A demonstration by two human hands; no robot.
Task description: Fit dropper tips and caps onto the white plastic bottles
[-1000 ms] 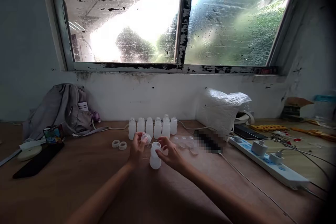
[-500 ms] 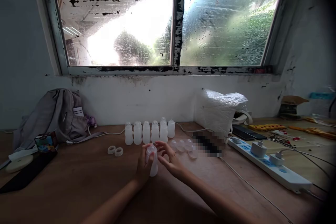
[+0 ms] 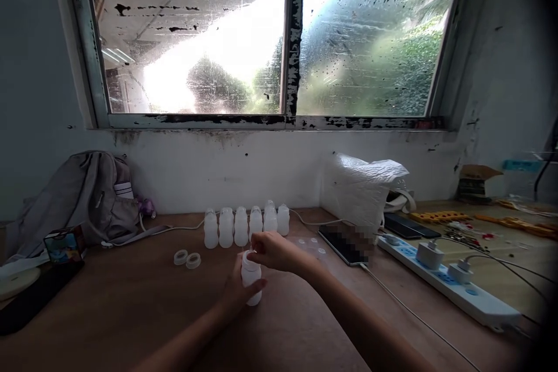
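My left hand (image 3: 238,285) is wrapped round a frosted white baby bottle (image 3: 251,273), which stands upright on the table. The fingers of my right hand (image 3: 274,251) are curled together over the bottle's mouth. What they pinch there is hidden. Behind my hands, several similar frosted bottles (image 3: 225,229) stand in a row. Two pale rings (image 3: 193,261) lie to the left of my left hand. Beyond my right wrist are several small translucent domed pieces (image 3: 314,240), partly covered by the hand.
A phone (image 3: 342,245) with a cable lies to the right, beside a white power strip (image 3: 449,279). A silvery padded bag (image 3: 357,192) stands behind the phone. On the left are a grey backpack (image 3: 82,197), a small box (image 3: 64,244) and a black flat item (image 3: 41,296).
My right hand has moved from beside the bottle onto its top, its fingers going from spread to curled. My left grip has slid lower on the bottle. The view has shifted slightly.
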